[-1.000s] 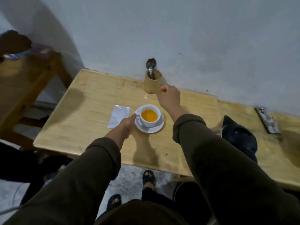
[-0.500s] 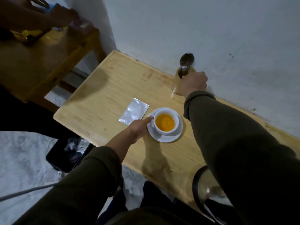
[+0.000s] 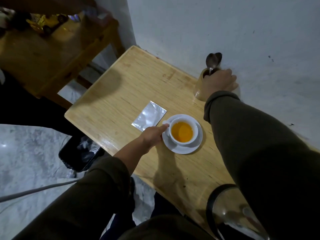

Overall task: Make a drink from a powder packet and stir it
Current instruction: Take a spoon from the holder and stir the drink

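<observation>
The right hand [image 3: 220, 82] is at the rim of the wooden holder [image 3: 199, 90], which stands at the far edge of the bench [image 3: 121, 87] against the wall, and its fingers seem closed round the handle of the spoon [image 3: 211, 62] just below the bowl; the contact is masked by the knuckles, so I cannot tell how firm that grip is. To take the spoon well, draw it straight up so the holder does not tip, then carry it near and left to the cup [image 3: 183, 132]. The left hand [image 3: 154, 135] rests with fingertips on the cup's handle side and the saucer [image 3: 183, 148], loosely curled, steadying rather than gripping. Orange liquid fills the cup. The silver packet [image 3: 149, 118] lies flat just left of the saucer; whether it is torn or emptied cannot be made out. A second dark shape behind the spoon may be only its shadow.
</observation>
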A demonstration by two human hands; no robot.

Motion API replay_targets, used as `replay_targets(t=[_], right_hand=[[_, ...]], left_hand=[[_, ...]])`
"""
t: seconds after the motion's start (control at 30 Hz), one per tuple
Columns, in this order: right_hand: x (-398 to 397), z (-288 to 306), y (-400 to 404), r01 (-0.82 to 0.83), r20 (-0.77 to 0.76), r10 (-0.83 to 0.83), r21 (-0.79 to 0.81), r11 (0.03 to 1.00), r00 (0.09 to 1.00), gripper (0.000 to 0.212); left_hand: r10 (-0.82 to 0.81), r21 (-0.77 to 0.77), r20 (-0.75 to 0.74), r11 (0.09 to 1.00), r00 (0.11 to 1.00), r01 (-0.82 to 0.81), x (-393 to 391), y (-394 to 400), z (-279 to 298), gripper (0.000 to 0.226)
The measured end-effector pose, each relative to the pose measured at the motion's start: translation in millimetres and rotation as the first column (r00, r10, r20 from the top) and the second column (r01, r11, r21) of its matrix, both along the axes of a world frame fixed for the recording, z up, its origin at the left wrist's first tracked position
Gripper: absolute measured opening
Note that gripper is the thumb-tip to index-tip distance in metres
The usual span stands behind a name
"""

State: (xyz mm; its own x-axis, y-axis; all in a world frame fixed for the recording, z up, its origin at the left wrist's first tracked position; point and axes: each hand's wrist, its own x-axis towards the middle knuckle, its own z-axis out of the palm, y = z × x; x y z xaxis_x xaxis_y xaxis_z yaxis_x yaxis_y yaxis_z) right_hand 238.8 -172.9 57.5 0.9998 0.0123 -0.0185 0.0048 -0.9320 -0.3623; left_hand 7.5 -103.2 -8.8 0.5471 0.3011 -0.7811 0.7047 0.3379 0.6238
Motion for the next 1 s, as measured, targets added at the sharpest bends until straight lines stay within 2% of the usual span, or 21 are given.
replay_targets(t=[0.13, 0.33, 0.47, 0.63, 0.8, 0.9, 1.0], right_hand=[[2, 2, -2, -0.039, 0.015, 0.038, 0.011, 0.999, 0.999, 0.03], [-2, 20, -7, -0.146, 0.151, 0.101, 0.324, 0.935, 0.983, 0.014], [-15, 48, -11, -0.223, 0.264, 0.117, 0.416, 0.882, 0.957, 0.016], [-51, 89, -20, -0.228, 0.349, 0.036, 0.528, 0.818, 0.936, 0.015], [-124, 99, -37, -0.13, 0.247, -0.012, 0.552, 0.824, 0.969, 0.015], [-170, 83, -51, -0.009, 0.024, -0.005, 0.564, 0.826, 1.0, 0.013], [-201, 63, -62, 0.132, -0.206, -0.014, 0.576, 0.807, 0.979, 0.005]], left_hand=[[0.009, -0.005, 0.018, 1.0, 1.0, -0.009, 1, -1, -2, 0.06], [0.005, -0.023, 0.026, 1.0, 1.0, -0.005, 2, 0, 7, 0.051], [-0.053, 0.003, 0.02, 0.999, 0.998, 0.053, 1, 3, 10, 0.061], [-0.111, 0.012, 0.054, 0.994, 0.992, 0.111, 0, 7, 6, 0.072], [-0.142, 0.017, 0.079, 0.99, 0.987, 0.141, 2, 11, 4, 0.071], [-0.147, 0.005, 0.08, 0.989, 0.986, 0.147, 4, 16, -1, 0.084], [-0.159, 0.015, 0.052, 0.987, 0.986, 0.158, 6, 17, -7, 0.081]])
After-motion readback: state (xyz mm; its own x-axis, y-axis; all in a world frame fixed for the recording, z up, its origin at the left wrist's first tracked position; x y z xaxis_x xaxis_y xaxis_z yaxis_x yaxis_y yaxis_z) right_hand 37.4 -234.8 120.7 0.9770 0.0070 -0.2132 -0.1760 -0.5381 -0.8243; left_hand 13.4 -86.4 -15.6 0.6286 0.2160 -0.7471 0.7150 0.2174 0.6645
